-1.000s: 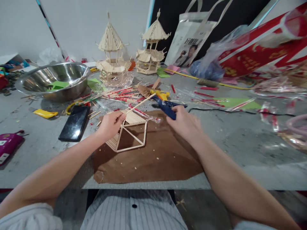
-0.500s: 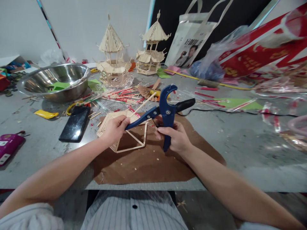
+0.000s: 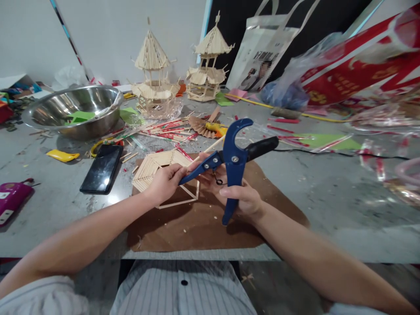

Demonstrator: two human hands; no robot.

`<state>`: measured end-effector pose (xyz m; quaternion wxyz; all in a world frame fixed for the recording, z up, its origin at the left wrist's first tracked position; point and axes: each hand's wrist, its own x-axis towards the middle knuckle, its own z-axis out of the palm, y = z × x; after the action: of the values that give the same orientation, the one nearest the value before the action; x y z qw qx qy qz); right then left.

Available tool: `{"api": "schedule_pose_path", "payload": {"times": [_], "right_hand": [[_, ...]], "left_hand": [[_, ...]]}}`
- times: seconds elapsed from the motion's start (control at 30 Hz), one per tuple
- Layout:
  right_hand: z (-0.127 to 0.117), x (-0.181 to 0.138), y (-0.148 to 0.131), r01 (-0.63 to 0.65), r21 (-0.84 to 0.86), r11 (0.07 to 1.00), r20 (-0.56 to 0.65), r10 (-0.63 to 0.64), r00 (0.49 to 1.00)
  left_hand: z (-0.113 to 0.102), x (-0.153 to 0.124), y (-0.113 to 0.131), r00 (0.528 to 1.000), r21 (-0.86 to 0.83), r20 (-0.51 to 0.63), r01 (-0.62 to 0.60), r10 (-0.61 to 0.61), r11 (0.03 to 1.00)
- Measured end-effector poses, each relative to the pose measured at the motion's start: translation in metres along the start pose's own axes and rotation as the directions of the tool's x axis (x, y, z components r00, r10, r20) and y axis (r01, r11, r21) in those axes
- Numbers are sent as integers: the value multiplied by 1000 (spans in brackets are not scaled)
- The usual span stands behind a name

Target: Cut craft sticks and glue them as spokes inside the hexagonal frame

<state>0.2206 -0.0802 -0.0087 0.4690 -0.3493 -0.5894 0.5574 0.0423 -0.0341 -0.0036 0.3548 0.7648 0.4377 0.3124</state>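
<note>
My right hand is wrapped round the lower handle of a blue pipe cutter, its thumb across the front and some fingers stretched out behind. The cutter's hooked jaw points up, apart from a black piece jutting right. My left hand is closed on the end of the cutter's other handle and seems to pinch a thin wooden stick too. Beneath my hands, a flat polygonal stick frame, partly covered with sticks, lies on a brown cloth; my left hand hides some of it.
Two stick pagodas stand at the back. Left are a steel bowl, a phone, a yellow-handled tool and a purple device. Behind the cloth lie scattered sticks. A dark cable crosses the right side.
The pipe cutter has moved slightly right and down, and its handles look spread wider. My left hand has followed to the right. The fingers behind the cutter are stretched out more.
</note>
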Motion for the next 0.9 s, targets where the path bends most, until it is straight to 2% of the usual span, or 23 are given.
{"api": "schedule_pose_path", "payload": {"times": [0.07, 0.13, 0.23, 0.27, 0.33, 0.4, 0.47, 0.53, 0.7, 0.9], "right_hand": [[-2, -1, -3, 31, -66, 997, -51, -34, 998], [-4, -1, -6, 75, -171, 982, -127, -97, 987], [-11, 1, -6, 86, -428, 900, -294, -228, 928], [-14, 2, -5, 53, -538, 842, -328, -266, 906], [-18, 5, -2, -34, -745, 666, -327, -320, 889], [-18, 7, 1, -103, -874, 475, -275, -307, 911], [-16, 9, 3, -130, -925, 358, -232, -259, 938], [-12, 9, 3, -120, -939, 321, -197, -219, 956], [-7, 7, 4, -89, -946, 313, -157, -199, 967], [-6, 6, 8, 21, -960, 279, -50, -246, 968]], "left_hand": [[-3, 1, 0, 1000, 15, 6, -14, 14, 1000], [-10, 3, -1, 999, 29, -37, -24, 25, 999], [-23, 5, -4, 988, 19, -156, -21, 24, 1000], [-26, 5, -4, 981, 9, -192, -29, 30, 1000], [-30, 3, -3, 970, 8, -237, -58, 58, 998], [-29, -1, -1, 964, 45, -246, -91, 99, 995], [-26, -4, 2, 963, 102, -228, -124, 144, 987], [-23, -7, 5, 963, 147, -200, -152, 180, 977], [-21, -10, 10, 958, 226, -169, -193, 234, 955], [-13, -11, 5, 964, 208, 8, -261, 266, 943]]}}
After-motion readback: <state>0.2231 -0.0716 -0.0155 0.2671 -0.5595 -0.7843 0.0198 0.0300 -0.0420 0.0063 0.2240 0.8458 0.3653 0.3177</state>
